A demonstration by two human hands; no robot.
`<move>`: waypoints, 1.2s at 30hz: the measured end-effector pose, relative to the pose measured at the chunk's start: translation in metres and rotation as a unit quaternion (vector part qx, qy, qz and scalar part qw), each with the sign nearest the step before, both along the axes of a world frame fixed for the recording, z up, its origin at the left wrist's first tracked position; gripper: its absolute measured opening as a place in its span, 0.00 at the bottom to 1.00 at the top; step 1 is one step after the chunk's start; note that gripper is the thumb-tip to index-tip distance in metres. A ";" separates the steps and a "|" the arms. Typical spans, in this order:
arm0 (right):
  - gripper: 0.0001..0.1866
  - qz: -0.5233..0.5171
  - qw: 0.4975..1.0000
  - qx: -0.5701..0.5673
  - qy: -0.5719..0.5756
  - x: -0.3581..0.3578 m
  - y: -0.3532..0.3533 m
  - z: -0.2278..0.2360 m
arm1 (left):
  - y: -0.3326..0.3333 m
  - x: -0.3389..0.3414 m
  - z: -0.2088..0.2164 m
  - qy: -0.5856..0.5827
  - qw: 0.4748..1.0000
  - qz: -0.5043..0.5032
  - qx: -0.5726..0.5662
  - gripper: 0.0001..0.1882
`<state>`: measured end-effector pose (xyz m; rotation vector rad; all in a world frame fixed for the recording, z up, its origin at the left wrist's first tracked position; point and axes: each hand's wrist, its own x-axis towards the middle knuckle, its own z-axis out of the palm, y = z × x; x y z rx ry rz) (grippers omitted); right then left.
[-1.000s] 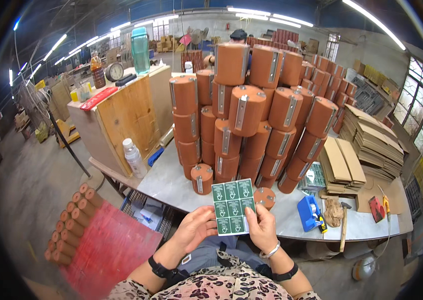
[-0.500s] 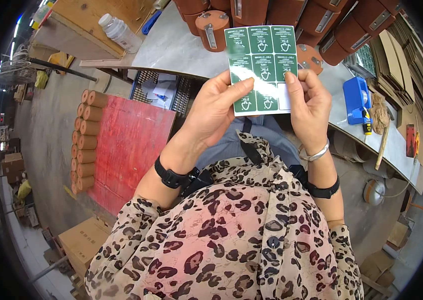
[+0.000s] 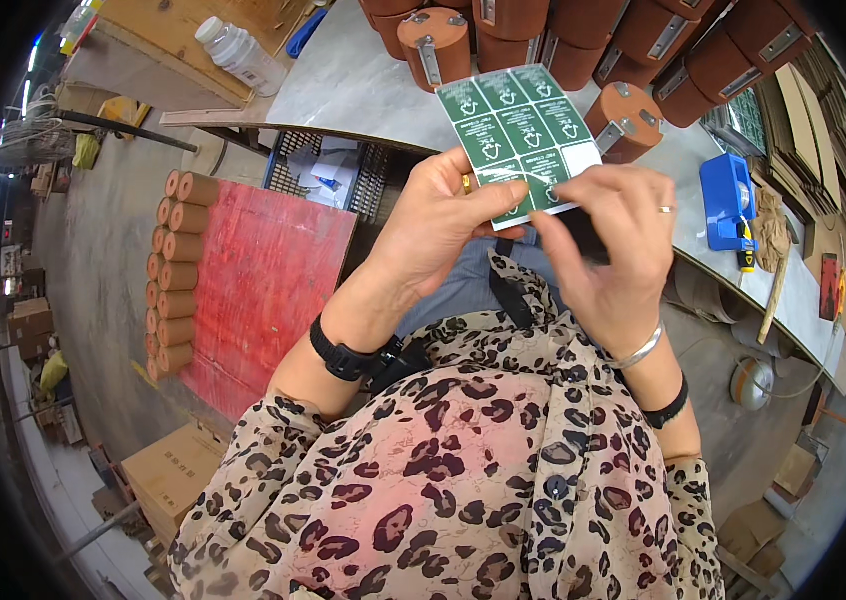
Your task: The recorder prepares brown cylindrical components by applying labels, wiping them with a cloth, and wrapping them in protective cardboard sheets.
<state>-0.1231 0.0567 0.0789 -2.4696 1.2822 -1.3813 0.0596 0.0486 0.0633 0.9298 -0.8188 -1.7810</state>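
Observation:
A sheet of green stickers (image 3: 523, 130) with white print is held up in front of me, tilted. One spot near its right edge is bare white backing. My left hand (image 3: 438, 215) grips the lower left corner, thumb on the face and fingers behind. At the lower right edge, my right hand (image 3: 623, 240) has its thumb and forefinger close together on the sheet, by a sticker below the bare spot. Whether that sticker's edge is lifted is too small to tell. Just beyond the sheet stands a reddish-brown cylinder (image 3: 626, 120) with a metal latch.
Similar cylinders (image 3: 583, 35) are stacked along the back of the table (image 3: 343, 95). On the right lie a blue tape dispenser (image 3: 723, 205) and flat cardboard (image 3: 793, 140). A white bottle (image 3: 243, 60) stands back left. Brown rolls (image 3: 178, 275) line a red board (image 3: 263, 290) at left.
The sheet has tilted, its top turning left. My right hand has shifted from the sheet's right side to its lower edge, fingers now pinched there. My left hand keeps its grip.

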 end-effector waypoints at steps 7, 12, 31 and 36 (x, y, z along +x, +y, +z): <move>0.12 0.001 0.998 0.048 0.036 0.004 0.001 -0.009 | 0.001 -0.001 0.000 -0.005 1.000 0.026 -0.001 0.09; 0.11 0.009 0.997 0.068 0.043 0.002 0.002 -0.005 | 0.004 0.002 -0.003 -0.008 1.000 0.015 -0.022 0.10; 0.04 0.065 0.984 0.168 0.010 0.002 -0.012 -0.003 | 0.002 0.014 -0.005 -0.059 0.995 0.008 -0.080 0.16; 0.02 -0.008 0.972 0.162 -0.170 0.001 -0.021 -0.010 | -0.003 0.049 -0.022 -0.056 0.996 -0.004 -0.069 0.18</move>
